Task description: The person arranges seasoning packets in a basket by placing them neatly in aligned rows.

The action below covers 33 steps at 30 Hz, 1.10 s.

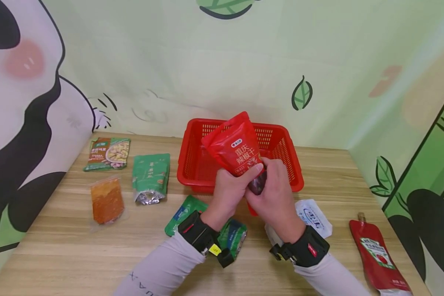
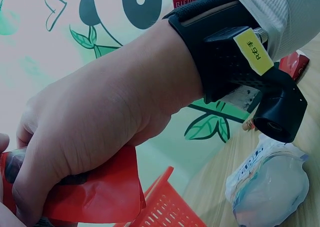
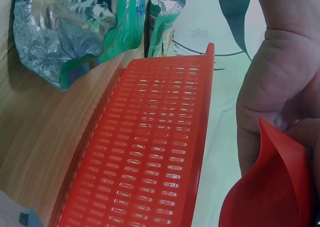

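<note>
Both hands hold a red bag of dried chili (image 1: 240, 148) tilted above the front part of a red plastic basket (image 1: 196, 185). My left hand (image 1: 227, 193) grips the bag's lower left side, thumb across its front. On its lower right side, my right hand (image 1: 275, 199) has its fingers bent round the bag near a dark clear window. In the left wrist view the bag's red end (image 2: 107, 192) sticks out below a hand. The right wrist view shows a red flap of the bag (image 3: 270, 192) under a hand. The palms hide part of the bag.
Green packets (image 1: 233, 236) lie beneath the left wrist, and a white pack with blue lettering (image 1: 314, 218) by the right. A ketchup pouch (image 1: 379, 255) lies far right. Leftward are a green pouch (image 1: 151, 174), a food packet (image 1: 108, 154) and a clear orange-filled bag (image 1: 107, 201).
</note>
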{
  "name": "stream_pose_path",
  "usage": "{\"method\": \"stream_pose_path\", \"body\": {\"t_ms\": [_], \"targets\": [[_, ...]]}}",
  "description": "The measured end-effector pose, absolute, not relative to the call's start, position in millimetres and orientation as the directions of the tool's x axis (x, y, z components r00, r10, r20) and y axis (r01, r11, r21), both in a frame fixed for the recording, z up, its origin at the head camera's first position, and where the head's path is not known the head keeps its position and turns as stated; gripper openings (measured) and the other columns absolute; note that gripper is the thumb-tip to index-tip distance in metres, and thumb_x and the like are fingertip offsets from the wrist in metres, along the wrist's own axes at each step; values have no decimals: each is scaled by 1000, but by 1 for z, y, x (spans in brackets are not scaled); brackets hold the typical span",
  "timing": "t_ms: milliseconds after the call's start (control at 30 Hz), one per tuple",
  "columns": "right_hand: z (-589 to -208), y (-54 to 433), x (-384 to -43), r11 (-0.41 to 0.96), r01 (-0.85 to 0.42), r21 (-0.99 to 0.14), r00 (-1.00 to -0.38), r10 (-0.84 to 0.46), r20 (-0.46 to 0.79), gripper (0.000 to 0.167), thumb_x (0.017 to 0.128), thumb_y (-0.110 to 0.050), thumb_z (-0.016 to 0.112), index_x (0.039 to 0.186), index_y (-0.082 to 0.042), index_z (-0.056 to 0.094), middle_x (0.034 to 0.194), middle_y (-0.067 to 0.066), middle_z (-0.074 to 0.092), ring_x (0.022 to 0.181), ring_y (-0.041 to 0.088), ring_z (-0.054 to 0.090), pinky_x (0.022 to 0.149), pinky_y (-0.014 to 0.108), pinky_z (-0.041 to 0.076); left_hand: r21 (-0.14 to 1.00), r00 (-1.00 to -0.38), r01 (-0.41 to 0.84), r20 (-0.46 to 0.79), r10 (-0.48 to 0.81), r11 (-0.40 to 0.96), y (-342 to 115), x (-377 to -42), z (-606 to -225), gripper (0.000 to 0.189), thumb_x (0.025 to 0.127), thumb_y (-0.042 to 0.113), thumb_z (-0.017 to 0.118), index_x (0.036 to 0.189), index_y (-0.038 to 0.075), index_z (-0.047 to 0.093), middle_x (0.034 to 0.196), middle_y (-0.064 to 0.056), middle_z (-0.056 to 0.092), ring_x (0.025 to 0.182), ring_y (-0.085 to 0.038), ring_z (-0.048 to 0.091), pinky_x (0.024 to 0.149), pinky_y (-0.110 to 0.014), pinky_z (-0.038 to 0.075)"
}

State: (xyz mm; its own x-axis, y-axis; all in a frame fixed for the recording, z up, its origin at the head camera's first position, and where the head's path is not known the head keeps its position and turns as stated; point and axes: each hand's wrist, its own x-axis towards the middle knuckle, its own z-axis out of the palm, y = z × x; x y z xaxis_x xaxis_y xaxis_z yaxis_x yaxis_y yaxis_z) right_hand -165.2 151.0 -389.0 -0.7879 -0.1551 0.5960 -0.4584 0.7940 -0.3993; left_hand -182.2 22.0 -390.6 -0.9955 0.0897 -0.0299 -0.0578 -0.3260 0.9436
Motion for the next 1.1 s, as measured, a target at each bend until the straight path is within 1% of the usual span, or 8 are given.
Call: {"method": "stream_pose_path", "body": {"t_ms": [300, 800, 1100], "targets": [[-390, 150, -166, 789, -471, -394, -773, -155, 615, 73, 78, -32, 87, 134, -9, 47, 120, 9, 57, 110, 22, 53, 92, 44, 56, 951, -999, -26, -10, 54, -308, 23, -180, -391, 65, 83, 40, 85, 135, 28, 47, 131, 7, 62, 123, -18, 61, 95, -37, 59], [-394, 148, -167, 787, -470, -399, -772, -147, 619, 74, 78, -33, 87, 134, -10, 46, 121, 9, 56, 110, 21, 52, 92, 43, 56, 953, -997, 20, 41, 65, -302, 22, -178, -392, 66, 84, 41, 84, 136, 27, 46, 132, 7, 61, 124, -19, 61, 96, -37, 59], [-393, 145, -165, 788, -463, -405, -772, -133, 622, 71, 79, -33, 86, 132, -9, 46, 120, 10, 56, 108, 21, 53, 90, 42, 57, 957, -997, 42, 60, 57, -287, 21, -179, -392, 65, 86, 38, 83, 137, 27, 45, 133, 7, 61, 125, -18, 60, 96, -36, 59]]}}
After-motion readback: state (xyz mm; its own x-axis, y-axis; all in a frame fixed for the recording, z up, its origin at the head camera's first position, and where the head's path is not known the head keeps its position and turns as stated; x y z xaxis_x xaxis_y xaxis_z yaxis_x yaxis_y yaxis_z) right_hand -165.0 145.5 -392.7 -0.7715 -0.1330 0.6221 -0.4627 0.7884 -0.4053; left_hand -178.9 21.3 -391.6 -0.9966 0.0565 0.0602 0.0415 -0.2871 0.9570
